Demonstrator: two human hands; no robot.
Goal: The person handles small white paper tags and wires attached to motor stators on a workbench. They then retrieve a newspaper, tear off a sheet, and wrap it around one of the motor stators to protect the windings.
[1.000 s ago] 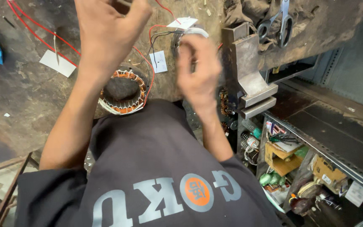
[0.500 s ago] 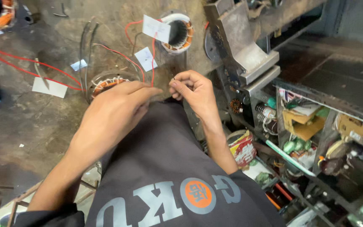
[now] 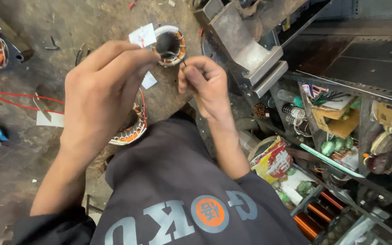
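Both hands have risen closer to the camera since the earlier frame, now covering the lower stator. Thin wire is stretching between them, in front of a small copper-wound stator lying on the rough grimy bench. Right hand is pinching the wire end, fingers curled tight together. Left hand is closing its fingertips toward the wire; actual contact cannot be told. Second stator, orange-laced, is peeking out below the left hand. Paper tag is sitting beside the small stator.
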